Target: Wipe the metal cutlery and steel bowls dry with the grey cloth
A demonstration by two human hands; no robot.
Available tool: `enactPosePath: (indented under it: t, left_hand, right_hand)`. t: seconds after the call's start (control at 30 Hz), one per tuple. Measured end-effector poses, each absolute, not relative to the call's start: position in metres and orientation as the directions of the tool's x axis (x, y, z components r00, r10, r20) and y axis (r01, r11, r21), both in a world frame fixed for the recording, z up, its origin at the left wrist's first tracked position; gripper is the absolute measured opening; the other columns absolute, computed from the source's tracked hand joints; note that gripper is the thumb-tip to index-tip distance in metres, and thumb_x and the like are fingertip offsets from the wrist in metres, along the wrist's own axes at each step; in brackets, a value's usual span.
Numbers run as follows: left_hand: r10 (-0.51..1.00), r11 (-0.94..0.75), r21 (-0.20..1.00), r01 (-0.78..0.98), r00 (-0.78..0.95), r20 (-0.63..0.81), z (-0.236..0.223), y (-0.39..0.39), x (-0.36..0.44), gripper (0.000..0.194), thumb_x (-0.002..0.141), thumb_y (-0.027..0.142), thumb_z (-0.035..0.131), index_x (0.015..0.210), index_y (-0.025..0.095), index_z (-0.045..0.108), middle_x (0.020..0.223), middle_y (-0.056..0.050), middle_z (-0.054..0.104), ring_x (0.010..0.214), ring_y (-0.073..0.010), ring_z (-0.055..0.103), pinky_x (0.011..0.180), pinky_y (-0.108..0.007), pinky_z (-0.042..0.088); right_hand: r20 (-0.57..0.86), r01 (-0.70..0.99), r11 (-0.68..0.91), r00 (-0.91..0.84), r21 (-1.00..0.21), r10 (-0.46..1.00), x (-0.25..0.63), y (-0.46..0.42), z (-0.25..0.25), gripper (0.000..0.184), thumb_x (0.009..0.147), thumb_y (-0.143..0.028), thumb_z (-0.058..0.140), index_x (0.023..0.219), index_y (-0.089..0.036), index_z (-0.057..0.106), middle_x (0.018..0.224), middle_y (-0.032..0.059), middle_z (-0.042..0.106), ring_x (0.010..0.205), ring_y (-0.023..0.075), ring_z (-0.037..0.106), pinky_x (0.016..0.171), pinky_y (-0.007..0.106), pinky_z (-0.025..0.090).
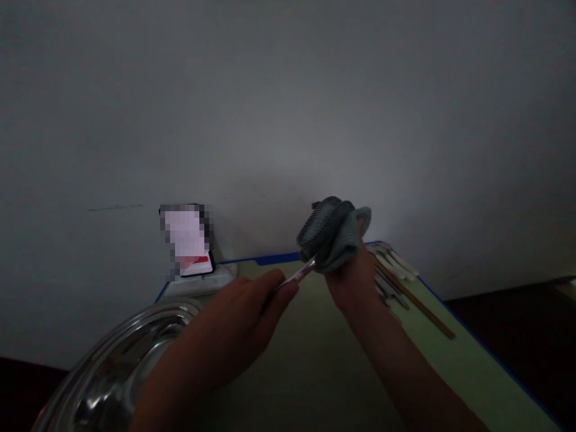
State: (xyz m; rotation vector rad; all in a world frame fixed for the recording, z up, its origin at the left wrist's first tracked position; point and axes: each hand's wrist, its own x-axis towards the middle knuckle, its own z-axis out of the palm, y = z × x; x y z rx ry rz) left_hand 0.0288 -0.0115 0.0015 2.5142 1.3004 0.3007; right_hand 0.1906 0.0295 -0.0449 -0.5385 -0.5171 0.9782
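Observation:
Between thumb and fingers, my left hand [252,315] grips the end of a shiny metal utensil handle [302,273], held above the table. The utensil's other end disappears into a bunched grey-green cloth [333,234], so its kind is hidden. My right hand [351,276] is closed around that cloth from behind and below, with most of its fingers covered by the folds. The cloth wraps the far part of the utensil.
A large shiny metal basin [112,366] stands at the left. Behind it, a phone [186,240] leans against the wall. Wooden chopsticks [425,306] and several white-handled utensils [400,264] lie along the right side of the green, blue-edged table [306,372].

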Motion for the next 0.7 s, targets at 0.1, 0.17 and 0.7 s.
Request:
enactPosePath:
  t: [0.1, 0.17, 0.7]
  left_hand:
    - [0.842, -0.529, 0.279, 0.801, 0.537, 0.053, 0.0, -0.007, 0.034, 0.034, 0.093, 0.04, 0.026, 0.086, 0.021, 0.053, 0.072, -0.001, 0.062, 0.064, -0.0165, 0.057, 0.058, -0.028, 0.035]
    - [0.854, -0.516, 0.208, 0.831, 0.518, 0.049, -0.003, -0.003, 0.037, 0.034, 0.093, 0.037, 0.025, 0.089, 0.02, 0.054, 0.074, -0.004, 0.063, 0.066, -0.0185, 0.059, 0.059, -0.029, 0.036]
    - [0.822, -0.472, 0.405, 0.783, 0.557, -0.12, -0.002, -0.007, 0.014, 0.033, 0.09, 0.035, 0.035, 0.11, 0.025, 0.059, 0.097, -0.003, 0.069, 0.085, -0.0175, 0.064, 0.073, -0.027, 0.046]
  right_hand:
    - [-0.017, -0.689, 0.265, 0.374, -0.675, 0.927, 0.164, 0.019, -0.048, 0.036, 0.08, -0.052, 0.049, 0.084, -0.02, 0.064, 0.087, 0.0018, 0.069, 0.08, 0.0124, 0.063, 0.073, 0.026, 0.05]
    - [-0.062, -0.683, 0.174, 0.307, -0.709, 0.95, 0.151, 0.012, -0.049, 0.038, 0.078, -0.053, 0.051, 0.082, -0.019, 0.065, 0.081, 0.002, 0.069, 0.076, 0.0134, 0.063, 0.07, 0.026, 0.05]
    - [-0.161, -0.884, 0.201, 0.291, -0.423, 0.943, 0.197, 0.03, -0.029, 0.032, 0.088, -0.036, 0.039, 0.065, -0.021, 0.056, 0.054, -0.0049, 0.058, 0.052, 0.0088, 0.055, 0.055, 0.022, 0.047]
